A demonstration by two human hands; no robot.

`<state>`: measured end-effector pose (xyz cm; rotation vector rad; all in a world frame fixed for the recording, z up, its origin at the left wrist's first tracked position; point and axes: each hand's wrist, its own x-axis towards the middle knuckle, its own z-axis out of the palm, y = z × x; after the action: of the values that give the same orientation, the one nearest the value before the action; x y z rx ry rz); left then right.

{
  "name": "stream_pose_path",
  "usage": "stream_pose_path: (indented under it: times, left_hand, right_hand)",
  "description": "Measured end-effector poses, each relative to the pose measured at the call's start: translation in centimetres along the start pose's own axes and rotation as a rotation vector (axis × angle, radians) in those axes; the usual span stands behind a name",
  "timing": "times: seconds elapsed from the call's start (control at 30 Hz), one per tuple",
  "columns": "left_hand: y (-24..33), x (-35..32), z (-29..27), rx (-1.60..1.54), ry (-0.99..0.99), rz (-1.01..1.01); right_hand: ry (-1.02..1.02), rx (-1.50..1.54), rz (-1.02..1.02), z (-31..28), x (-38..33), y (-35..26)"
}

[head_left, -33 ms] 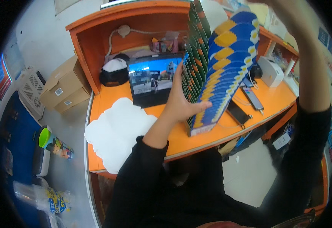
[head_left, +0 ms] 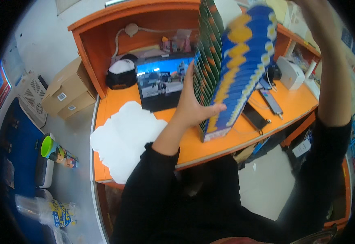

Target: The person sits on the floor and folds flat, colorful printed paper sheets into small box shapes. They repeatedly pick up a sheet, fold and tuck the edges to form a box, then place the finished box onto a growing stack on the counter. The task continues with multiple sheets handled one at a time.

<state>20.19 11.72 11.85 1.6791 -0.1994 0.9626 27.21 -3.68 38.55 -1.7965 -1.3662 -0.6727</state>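
Observation:
A tall stack of nested printed paper pieces (head_left: 240, 69), seemingly cartons or cups, leans upright on the orange desk. Its broad side is blue with yellow and white patterns; its left side is green with orange. My left hand (head_left: 194, 110) is closed around the lower part, thumb across the blue face and fingers along the green side. High at the top right, my right hand (head_left: 307, 3) is mostly cut off by the picture's edge, near the stack's upper end; its fingers are hidden. A white sheet or pile with a scalloped outline (head_left: 126, 140) lies left of my left forearm.
Behind the stack, a lit screen device (head_left: 161, 83) stands beside a black-and-white cap (head_left: 122, 73). Phones (head_left: 271, 101) with cables and a white box (head_left: 290, 73) lie to the right. Left of the orange desk (head_left: 145, 173) are cardboard boxes (head_left: 71, 89) and a green-rimmed cup (head_left: 48, 147).
The whole view has shifted slightly, so the desk items sit a little higher. My right hand shows less at the top edge. My left hand keeps its hold on the stack.

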Motion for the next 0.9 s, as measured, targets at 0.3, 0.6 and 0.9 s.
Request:
stream_pose_path:
  times: [0.3,0.6,0.9]
  left_hand:
    - [-1.6,-0.7,1.0,-0.069,-0.078,-0.119]
    - [-2.8,-0.8,0.3,0.010,-0.073,-0.187]
    - [-2.1,-0.5,1.2,-0.084,-0.091,-0.157]
  right_hand:
    - [0.174,0.171,-0.114,7.6,-23.7,7.3]
    - [0.027,0.076,0.067,12.7,-26.7,7.9]
    - [-0.079,-0.042,0.056,11.1,-25.5,7.6]
